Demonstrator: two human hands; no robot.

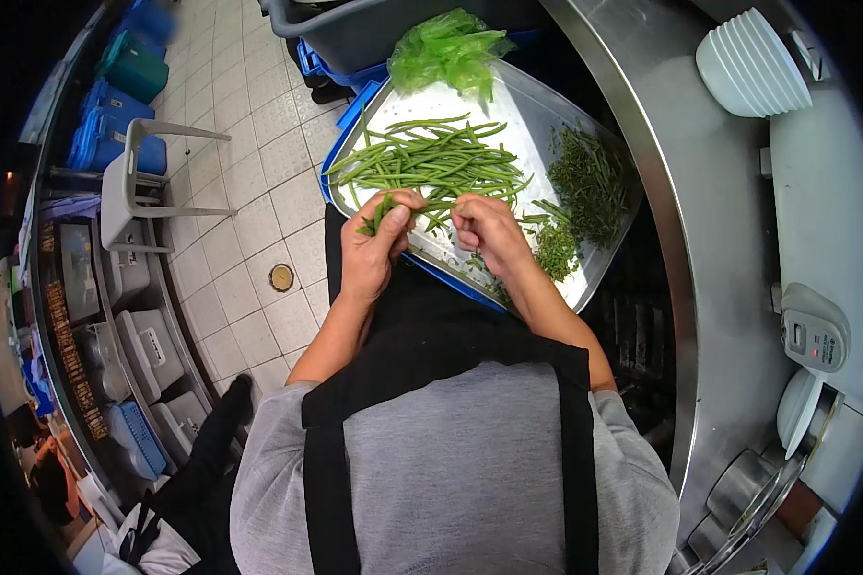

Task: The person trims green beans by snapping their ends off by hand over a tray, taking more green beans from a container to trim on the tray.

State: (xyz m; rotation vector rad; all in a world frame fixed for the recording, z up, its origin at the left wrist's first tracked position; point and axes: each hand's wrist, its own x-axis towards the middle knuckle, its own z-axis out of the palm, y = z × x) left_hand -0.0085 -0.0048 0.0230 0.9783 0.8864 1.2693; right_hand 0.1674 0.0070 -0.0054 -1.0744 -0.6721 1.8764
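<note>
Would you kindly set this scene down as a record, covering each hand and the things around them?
Left hand: holds a few slim green beans
Right hand: fingers curled; whether it grips anything is unclear
Pale rectangular tray: holds a pile of long green beans
Tray's right side: heaped thin dark-green pieces
Tray's far edge: crumpled green plastic bag

pale tray (520, 110) with green beans (431, 161), small green scraps (590, 184), plastic bag (443, 53) at one edge

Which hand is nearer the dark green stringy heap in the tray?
Right: the right hand is left of the dark green stringy heap; the left hand is farther left, holding green beans.
</note>
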